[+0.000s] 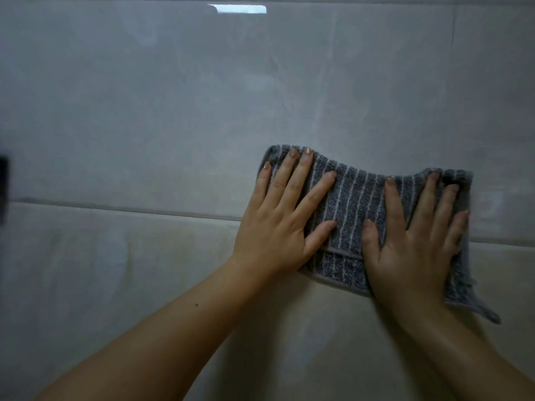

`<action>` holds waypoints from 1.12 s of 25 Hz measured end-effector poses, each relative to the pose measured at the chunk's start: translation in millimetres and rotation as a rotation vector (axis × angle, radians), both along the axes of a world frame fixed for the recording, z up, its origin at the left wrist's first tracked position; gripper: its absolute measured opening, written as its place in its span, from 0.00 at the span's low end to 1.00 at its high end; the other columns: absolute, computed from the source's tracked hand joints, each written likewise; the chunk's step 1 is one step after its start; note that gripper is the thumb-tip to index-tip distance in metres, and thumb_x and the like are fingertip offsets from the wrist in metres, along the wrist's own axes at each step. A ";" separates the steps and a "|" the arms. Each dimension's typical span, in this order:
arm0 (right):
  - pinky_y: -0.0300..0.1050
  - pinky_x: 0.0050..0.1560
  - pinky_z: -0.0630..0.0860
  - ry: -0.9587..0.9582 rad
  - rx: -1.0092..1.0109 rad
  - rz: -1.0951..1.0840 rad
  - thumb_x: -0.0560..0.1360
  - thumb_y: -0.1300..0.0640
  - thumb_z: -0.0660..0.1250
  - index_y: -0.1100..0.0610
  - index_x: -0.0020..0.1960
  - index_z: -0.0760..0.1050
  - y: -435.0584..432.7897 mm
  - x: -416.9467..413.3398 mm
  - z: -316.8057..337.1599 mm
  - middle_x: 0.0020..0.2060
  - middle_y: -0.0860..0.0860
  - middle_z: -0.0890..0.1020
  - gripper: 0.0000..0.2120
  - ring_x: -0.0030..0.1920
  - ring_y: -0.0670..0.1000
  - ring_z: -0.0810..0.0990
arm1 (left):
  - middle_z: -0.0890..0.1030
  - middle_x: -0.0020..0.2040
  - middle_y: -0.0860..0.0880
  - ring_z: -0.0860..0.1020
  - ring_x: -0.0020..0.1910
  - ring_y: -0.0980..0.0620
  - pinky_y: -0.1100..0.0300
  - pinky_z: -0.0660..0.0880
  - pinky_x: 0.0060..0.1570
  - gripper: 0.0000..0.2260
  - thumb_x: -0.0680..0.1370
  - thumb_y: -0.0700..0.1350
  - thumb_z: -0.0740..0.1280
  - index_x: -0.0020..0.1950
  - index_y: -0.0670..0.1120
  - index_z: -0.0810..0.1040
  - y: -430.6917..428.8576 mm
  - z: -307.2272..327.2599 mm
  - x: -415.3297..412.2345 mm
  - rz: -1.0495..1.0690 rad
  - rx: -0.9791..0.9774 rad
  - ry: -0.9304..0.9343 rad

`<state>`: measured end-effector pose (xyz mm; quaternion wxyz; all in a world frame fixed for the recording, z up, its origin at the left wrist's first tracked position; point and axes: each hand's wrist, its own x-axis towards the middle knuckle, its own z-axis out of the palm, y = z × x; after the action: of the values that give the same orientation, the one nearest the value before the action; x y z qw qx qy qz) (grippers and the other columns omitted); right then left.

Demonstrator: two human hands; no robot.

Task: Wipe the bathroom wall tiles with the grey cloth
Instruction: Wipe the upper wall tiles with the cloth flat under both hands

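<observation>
Two hands lie flat on the grey cloth (356,204), pressing it to the wall: our left hand (278,227) covers its left end with fingers straight and fanned, and our right hand (414,247) covers its right end the same way, the two thumbs pointing toward each other. Neither hand curls round or pinches the fabric, and a band of bare striped towelling shows between them. The cloth looks folded, and a loose corner hangs down past our right wrist.

The coming stroke turns on this: the cloth's long axis runs side to side, dipping a little toward the right, and it sits directly under both palms, so we have nothing to reach for. It lies across the horizontal grout line (115,206), part on the upper tile and part on the lower. It sits right of centre in our view, so the wide stretch of wall tiles (173,111) lies to the left and above, and our left hand is the nearer one to it. We judge that a sweep leftward would be led by that hand, the right one trailing.

The tiles are large, pale and glossy, with faint streaks; a bright rectangular reflection (237,9) shows near the top. A dark object (3,189) juts in at the left edge, too cut off to identify
</observation>
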<state>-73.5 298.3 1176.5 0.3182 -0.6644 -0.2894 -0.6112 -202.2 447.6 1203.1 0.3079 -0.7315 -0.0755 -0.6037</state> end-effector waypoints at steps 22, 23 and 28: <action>0.69 0.73 0.45 -0.042 -0.123 0.032 0.78 0.42 0.53 0.48 0.78 0.52 251.9 -231.6 -12.4 0.77 0.65 0.51 0.30 0.76 0.69 0.48 | 0.56 0.80 0.41 0.52 0.80 0.43 0.42 0.51 0.77 0.29 0.82 0.62 0.52 0.80 0.50 0.58 256.8 -42.4 -238.7 0.050 -0.142 -0.008; 0.69 0.73 0.44 -0.057 -0.141 0.033 0.78 0.42 0.53 0.48 0.78 0.53 260.5 -239.3 -14.3 0.77 0.65 0.51 0.30 0.76 0.69 0.48 | 0.55 0.80 0.42 0.51 0.80 0.43 0.42 0.53 0.76 0.29 0.82 0.62 0.52 0.80 0.51 0.57 265.3 -49.6 -245.8 0.032 -0.179 -0.023; 0.69 0.73 0.47 -0.189 -0.246 0.078 0.78 0.42 0.55 0.48 0.77 0.59 285.1 -256.5 -45.5 0.76 0.64 0.54 0.29 0.76 0.68 0.51 | 0.51 0.81 0.43 0.48 0.80 0.44 0.34 0.58 0.72 0.29 0.82 0.63 0.51 0.80 0.51 0.55 287.5 -102.2 -269.9 0.007 -0.338 -0.050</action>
<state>-330.0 583.4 1131.0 0.2295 -0.6261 -0.4163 -0.6180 -472.1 735.1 1100.8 0.1807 -0.7572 -0.1862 -0.5995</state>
